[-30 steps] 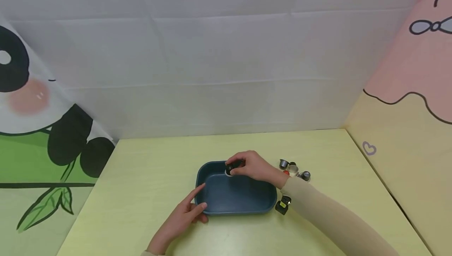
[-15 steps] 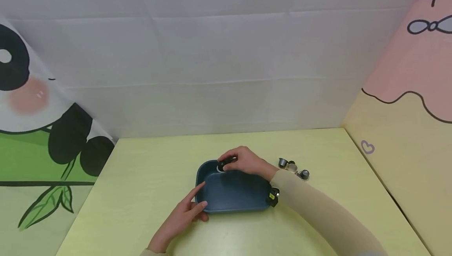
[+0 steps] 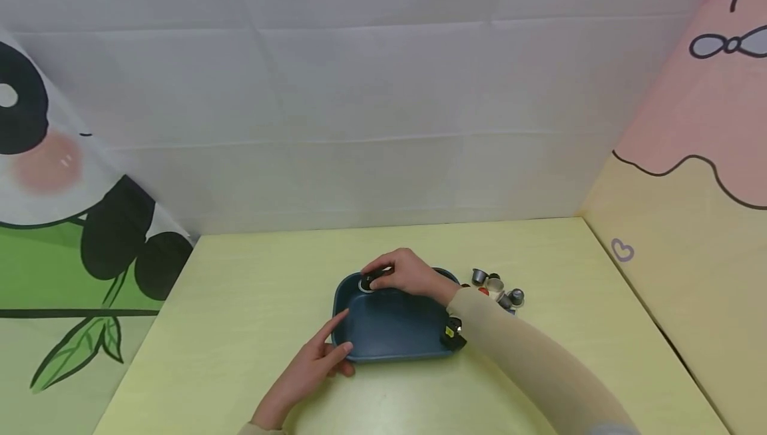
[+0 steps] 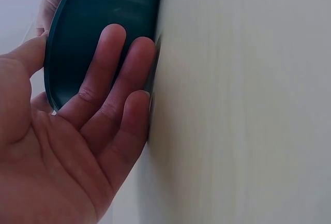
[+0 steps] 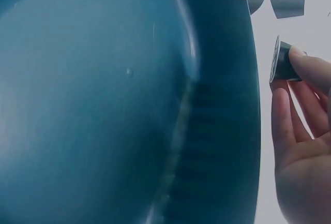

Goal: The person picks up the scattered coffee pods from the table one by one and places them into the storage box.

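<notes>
Clasping the tray (image 3: 395, 328) is the left hand (image 3: 313, 363); over the tray, the right hand (image 3: 407, 274) pinches a capsule (image 5: 284, 64); yellow table (image 3: 198, 348) beneath, white wall (image 3: 383, 102) behind.

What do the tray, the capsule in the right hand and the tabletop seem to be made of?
Tray: probably plastic, smooth and semi-gloss; soft highlights and rounded, moulded edges suggest it.
Capsule: thin metal or plastic, unclear which; smooth dark body, paler rim.
Tabletop: apparently wood or printed laminate, satin; faint straight grain shows.
</notes>
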`<action>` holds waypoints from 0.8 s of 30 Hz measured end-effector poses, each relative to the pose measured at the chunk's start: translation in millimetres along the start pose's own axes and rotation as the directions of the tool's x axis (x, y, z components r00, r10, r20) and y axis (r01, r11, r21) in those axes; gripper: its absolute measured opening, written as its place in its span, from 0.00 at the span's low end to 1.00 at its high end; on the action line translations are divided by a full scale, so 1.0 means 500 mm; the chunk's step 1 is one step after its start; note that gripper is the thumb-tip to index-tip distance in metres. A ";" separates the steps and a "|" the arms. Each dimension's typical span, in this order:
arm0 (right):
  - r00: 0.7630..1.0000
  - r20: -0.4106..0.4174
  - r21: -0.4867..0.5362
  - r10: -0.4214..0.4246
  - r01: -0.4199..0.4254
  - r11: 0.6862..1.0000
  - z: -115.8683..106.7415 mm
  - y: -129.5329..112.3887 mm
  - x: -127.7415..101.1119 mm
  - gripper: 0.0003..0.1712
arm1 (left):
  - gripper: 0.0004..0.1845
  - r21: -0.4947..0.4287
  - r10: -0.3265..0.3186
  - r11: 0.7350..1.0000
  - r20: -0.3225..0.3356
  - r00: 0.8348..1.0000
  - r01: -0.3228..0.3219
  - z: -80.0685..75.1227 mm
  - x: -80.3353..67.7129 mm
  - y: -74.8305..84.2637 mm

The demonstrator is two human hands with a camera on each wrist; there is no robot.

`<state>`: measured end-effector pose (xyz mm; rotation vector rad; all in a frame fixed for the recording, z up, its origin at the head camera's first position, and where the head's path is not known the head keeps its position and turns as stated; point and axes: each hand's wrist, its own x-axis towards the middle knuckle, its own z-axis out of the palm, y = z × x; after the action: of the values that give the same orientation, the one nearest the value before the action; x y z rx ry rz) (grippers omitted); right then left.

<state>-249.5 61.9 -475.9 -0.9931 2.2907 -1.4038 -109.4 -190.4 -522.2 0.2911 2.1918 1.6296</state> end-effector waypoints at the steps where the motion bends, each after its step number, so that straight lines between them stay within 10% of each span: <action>1: 1.000 -0.002 0.002 0.000 0.000 1.000 0.002 0.001 0.002 0.18 | 0.36 -0.002 -0.001 1.000 0.001 1.000 0.001 0.000 0.000 -0.001; 24: 0.992 0.129 -0.105 0.002 0.012 0.994 0.057 0.042 0.017 0.16 | 0.36 -0.008 -0.020 1.000 0.000 1.000 0.020 0.000 0.005 -0.005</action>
<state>-248.6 43.2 -506.8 -1.0884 2.2879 -1.1937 -111.6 -190.2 -525.2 0.2658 2.1802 1.6277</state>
